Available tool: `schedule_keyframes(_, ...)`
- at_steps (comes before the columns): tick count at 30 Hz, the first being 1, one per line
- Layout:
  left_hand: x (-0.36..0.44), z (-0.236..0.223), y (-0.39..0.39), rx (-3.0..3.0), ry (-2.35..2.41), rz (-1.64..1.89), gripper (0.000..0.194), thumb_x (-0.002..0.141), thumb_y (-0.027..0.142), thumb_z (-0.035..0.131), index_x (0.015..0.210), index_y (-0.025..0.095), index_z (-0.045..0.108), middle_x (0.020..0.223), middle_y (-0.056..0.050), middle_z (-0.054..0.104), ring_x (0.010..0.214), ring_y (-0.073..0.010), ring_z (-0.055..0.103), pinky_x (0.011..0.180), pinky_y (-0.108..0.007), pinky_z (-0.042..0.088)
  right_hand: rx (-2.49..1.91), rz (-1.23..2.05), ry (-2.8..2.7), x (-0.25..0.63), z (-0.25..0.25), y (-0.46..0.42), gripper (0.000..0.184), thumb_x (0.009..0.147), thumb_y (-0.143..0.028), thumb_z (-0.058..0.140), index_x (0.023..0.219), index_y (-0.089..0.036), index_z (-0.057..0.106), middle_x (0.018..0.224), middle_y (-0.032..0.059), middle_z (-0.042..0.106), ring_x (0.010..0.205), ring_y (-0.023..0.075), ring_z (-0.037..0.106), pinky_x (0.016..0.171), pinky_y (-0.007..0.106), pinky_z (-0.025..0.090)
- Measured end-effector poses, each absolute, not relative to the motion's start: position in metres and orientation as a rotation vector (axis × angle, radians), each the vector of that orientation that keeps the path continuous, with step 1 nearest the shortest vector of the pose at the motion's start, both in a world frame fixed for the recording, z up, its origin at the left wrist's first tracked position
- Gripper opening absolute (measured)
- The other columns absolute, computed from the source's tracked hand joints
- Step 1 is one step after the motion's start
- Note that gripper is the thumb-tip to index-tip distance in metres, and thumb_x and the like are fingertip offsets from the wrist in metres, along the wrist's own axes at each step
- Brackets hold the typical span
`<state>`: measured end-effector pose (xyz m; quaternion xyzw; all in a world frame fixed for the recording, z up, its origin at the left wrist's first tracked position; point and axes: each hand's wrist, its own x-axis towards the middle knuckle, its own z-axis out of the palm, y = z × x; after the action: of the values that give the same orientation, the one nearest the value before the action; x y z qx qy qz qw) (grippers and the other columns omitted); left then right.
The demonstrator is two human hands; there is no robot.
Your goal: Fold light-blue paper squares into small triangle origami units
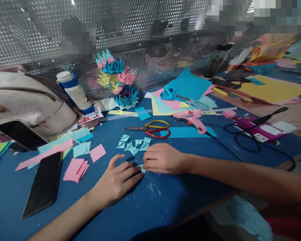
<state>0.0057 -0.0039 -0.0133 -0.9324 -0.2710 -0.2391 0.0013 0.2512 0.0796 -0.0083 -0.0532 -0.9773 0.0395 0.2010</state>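
steadying, it appears, a light-blue paper slip [143, 170] on the table [112, 226], head view: left hand [119, 182] loosely spread, right hand [164, 159] bunched, fingertips at the slip; any pinch cannot be confirmed. folded paper pieces [133, 150] lie just beyond, likely for reach.

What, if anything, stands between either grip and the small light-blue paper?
Nothing visible: the left grip and right grip both have fingertips at the small light-blue paper; the folded pieces lie beyond.

A partly hidden pale-blue paper [143, 169] lies near folded pieces [133, 149].
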Motion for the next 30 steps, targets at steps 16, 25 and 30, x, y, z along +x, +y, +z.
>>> schedule_keyframes(16,0.0047,-0.0095,0.0005,-3.003,-0.997,-0.848,0.026,0.102,0.014,0.045,0.119,0.024,0.063,0.106,-0.002,0.074,0.095,-0.0151,0.064,0.113,-0.048,0.018,-0.4,0.633,-2.641,0.2484,-0.0118,0.0814,0.011,0.094,-0.022,0.056,0.087,-0.018,0.063,0.081,0.0009,0.064,0.081,0.0144,0.057,0.072,0.027,0.044)
schedule_keyframes(25,0.0048,-0.0051,0.0036,-2.969,-0.979,-0.815,0.032,0.101,0.01,0.041,0.123,0.021,0.061,0.11,-0.004,0.072,0.093,-0.0152,0.064,0.111,-0.046,0.019,-0.429,0.601,-2.648,0.2476,-0.0096,0.0811,0.008,0.094,-0.018,0.055,0.089,-0.017,0.061,0.081,0.0004,0.062,0.079,0.013,0.057,0.07,0.025,0.044)
schedule_keyframes(30,0.0049,-0.0097,0.0012,-2.946,-0.954,-0.79,0.03,0.102,0.011,0.041,0.119,0.02,0.063,0.11,-0.004,0.073,0.094,-0.0157,0.064,0.112,-0.047,0.019,-0.327,0.512,-2.674,0.25,-0.0106,0.0802,0.015,0.099,-0.025,0.053,0.093,-0.018,0.064,0.087,0.0019,0.064,0.085,0.0143,0.055,0.071,0.027,0.041)
